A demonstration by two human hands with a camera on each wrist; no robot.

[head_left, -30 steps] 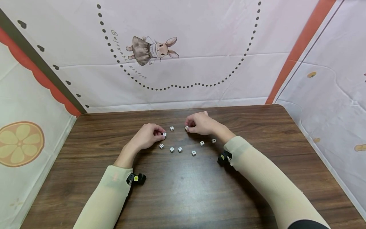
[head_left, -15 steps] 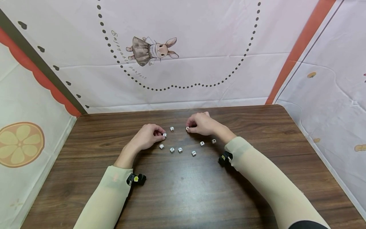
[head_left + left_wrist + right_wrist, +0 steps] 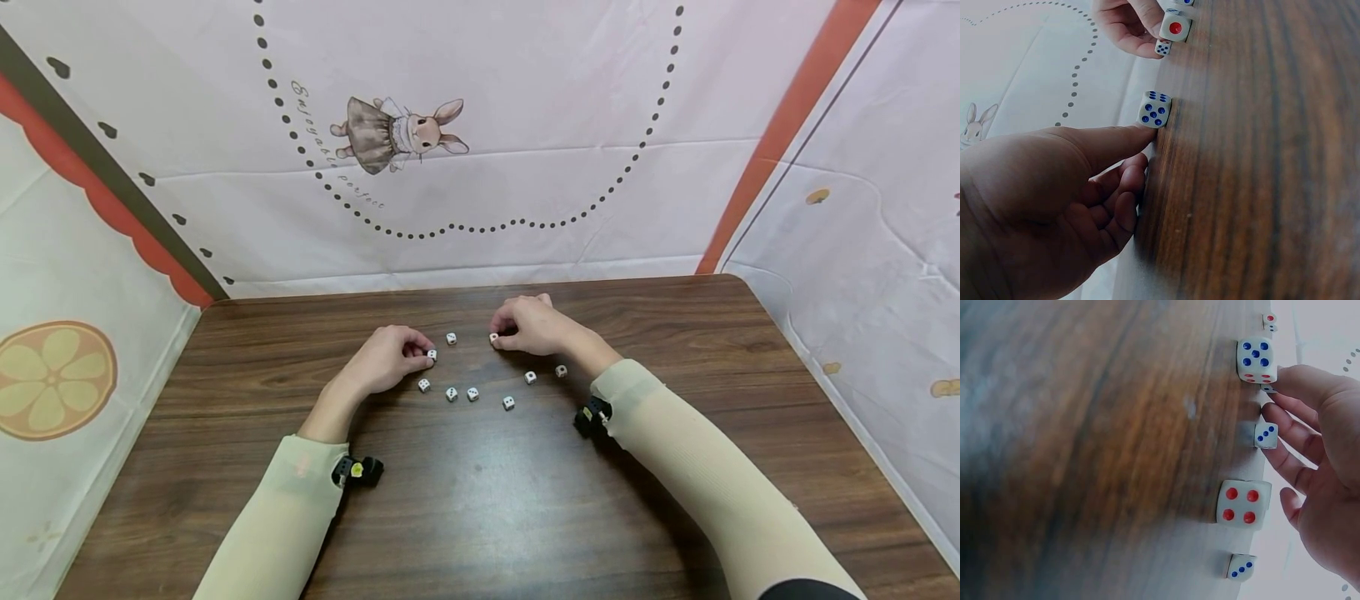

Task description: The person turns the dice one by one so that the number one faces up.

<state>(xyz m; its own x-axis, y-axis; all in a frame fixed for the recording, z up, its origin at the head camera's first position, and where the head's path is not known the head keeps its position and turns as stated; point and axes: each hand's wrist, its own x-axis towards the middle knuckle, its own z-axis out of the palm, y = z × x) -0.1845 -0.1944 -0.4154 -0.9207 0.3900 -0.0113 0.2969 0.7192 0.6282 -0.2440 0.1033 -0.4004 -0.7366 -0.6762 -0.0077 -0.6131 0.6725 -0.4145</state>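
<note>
In the head view, my left hand (image 3: 386, 358) pinches a small white die (image 3: 432, 355) between thumb and fingers, low over the table. To its right my right hand (image 3: 528, 323) pinches another white die (image 3: 493, 339). A die (image 3: 451, 338) lies between the two hands. In the left wrist view, a die with a blue five (image 3: 1153, 114) hides the tip of my left thumb. A die with a blue five (image 3: 1255, 355) overlaps my right thumb's tip in the right wrist view.
Several loose dice lie in a curve nearer me, among them one die (image 3: 423, 385) at the left, one (image 3: 508, 403) at the front and one (image 3: 561, 371) by the right wrist. The brown wooden table (image 3: 465, 500) meets a printed cloth (image 3: 525, 192) at the back.
My right hand and the die it pinches have slid slightly to the right. The left hand keeps its place, and the loose dice lie as before.
</note>
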